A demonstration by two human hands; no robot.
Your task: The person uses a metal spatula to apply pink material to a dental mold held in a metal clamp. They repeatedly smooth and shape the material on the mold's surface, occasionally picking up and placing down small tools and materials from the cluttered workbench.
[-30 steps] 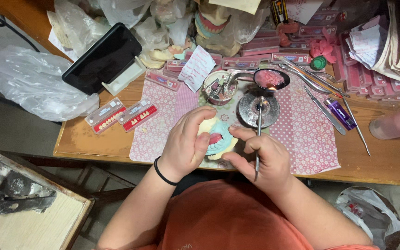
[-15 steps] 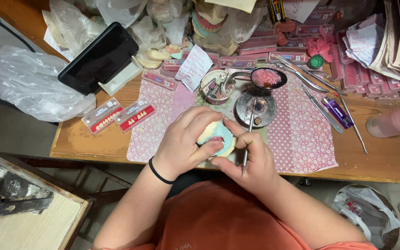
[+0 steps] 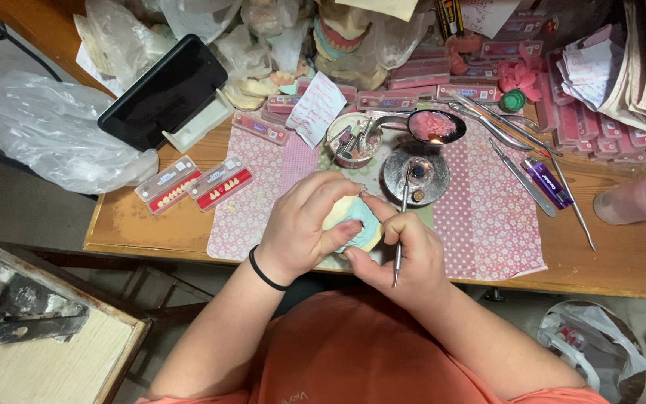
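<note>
Left hand (image 3: pixel 304 224) around smooth plaster cast (image 3: pixel 353 224)

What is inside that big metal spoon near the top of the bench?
The spoon holds a pink lump, likely wax, filling most of its bowl, with a small bright spot at the near edge. Whatever lies below the pink mass is covered.
</note>
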